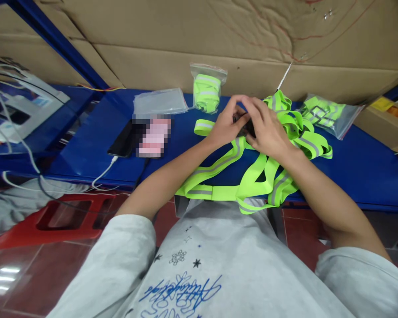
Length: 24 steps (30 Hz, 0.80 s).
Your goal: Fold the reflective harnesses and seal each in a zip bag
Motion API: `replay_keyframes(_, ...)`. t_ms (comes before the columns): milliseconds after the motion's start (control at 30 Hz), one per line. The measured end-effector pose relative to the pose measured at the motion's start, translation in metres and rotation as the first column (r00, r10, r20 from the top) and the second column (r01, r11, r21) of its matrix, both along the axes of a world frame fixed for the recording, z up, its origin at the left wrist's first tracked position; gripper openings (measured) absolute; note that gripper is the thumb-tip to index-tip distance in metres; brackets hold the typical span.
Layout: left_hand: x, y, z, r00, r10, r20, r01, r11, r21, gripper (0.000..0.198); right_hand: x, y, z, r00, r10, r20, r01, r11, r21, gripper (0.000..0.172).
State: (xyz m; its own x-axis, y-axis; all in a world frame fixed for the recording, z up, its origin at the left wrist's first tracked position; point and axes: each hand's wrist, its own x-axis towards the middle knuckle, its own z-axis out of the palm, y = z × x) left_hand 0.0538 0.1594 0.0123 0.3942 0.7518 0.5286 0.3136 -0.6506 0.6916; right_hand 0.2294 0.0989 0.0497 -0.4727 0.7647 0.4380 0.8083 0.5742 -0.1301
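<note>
My left hand [230, 121] and my right hand [268, 128] meet over the blue table, fingers bent and closed round a small black part [248, 127]. My fingers mostly cover it, so its exact shape cannot be told. It is at the neon yellow-green reflective strap [223, 193], whose grey-striped bands loop under my hands and hang over the table's front edge. More of the strap lies bunched beside and beyond my right hand. A short loop of it pokes out left of my left hand.
Behind my hands stands a clear bag [206, 92] with a rolled neon strap; another bagged strap [323, 115] lies to the right. Flat clear bags [161, 102], a black phone [122, 139] on a white cable, and a pixelated pink item [154, 137] are leftward. Cardboard [172, 48] backs the blue table [82, 150].
</note>
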Motion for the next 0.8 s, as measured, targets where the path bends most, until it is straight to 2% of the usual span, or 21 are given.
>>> replay_keyframes(67,-0.007,-0.001,0.011,0.986,-0.06,0.155,0.072,0.995,-0.074,0.052,0.01,0.001,0.011,0.997,0.045,-0.067,-0.047,0.999,-0.023,0.094)
replay_keyframes(133,-0.014,-0.001,0.022,0.967,-0.098,0.234,0.131,0.983,-0.128,0.057,0.02,0.002,0.02,0.977,0.058,-0.203,-0.078,0.993,-0.093,0.094)
replay_keyframes(267,-0.023,-0.003,0.035,0.956,-0.131,0.263,0.21,0.93,-0.3,0.053,0.034,0.006,0.03,0.874,0.083,-0.479,-0.231,0.938,-0.259,0.063)
replay_keyframes(367,-0.024,-0.006,0.037,0.927,-0.188,0.325,0.312,0.869,-0.385,0.053,0.038,0.007,0.031,0.829,0.09,-0.551,-0.364,0.836,-0.411,0.056)
replay_keyframes(467,-0.023,-0.006,0.037,0.934,-0.223,0.279,0.323,0.861,-0.392,0.054,0.041,0.004,0.034,0.798,0.128,-0.588,-0.484,0.717,-0.501,0.061)
replay_keyframes(567,-0.022,-0.008,0.037,0.946,-0.234,0.222,0.305,0.873,-0.381,0.053,0.042,0.0,0.037,0.807,0.149,-0.572,-0.524,0.628,-0.576,0.065)
replay_keyframes(667,-0.02,-0.013,0.038,0.932,-0.264,0.247,0.351,0.829,-0.435,0.053,0.036,-0.004,0.038,0.796,0.124,-0.592,-0.558,0.529,-0.64,0.05)
replay_keyframes(733,-0.018,-0.016,0.038,0.918,-0.284,0.275,0.387,0.791,-0.474,0.056,0.028,-0.008,0.037,0.773,0.124,-0.622,-0.595,0.483,-0.643,0.038)
replay_keyframes(800,-0.014,-0.018,0.037,0.914,-0.283,0.29,0.396,0.777,-0.489,0.059,0.023,-0.01,0.035,0.734,0.071,-0.675,-0.614,0.493,-0.616,0.032)
